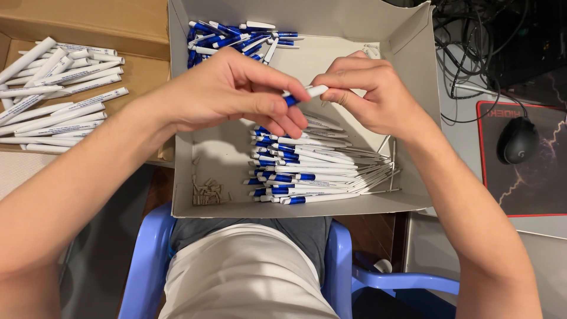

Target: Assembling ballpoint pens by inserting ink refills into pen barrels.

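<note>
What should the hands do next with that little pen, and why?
Probably push the two pen halves together. The left hand pinches the blue part and the right hand pinches the white barrel of one pen, held over the grey box. They look only partly joined, while the pens stacked below look whole.

A blue plastic chair (pixel 338 254) stood below; a mouse (pixel 518 140) on a dark mat (pixel 540 183) lay right, cables (pixel 466 41) behind.
</note>
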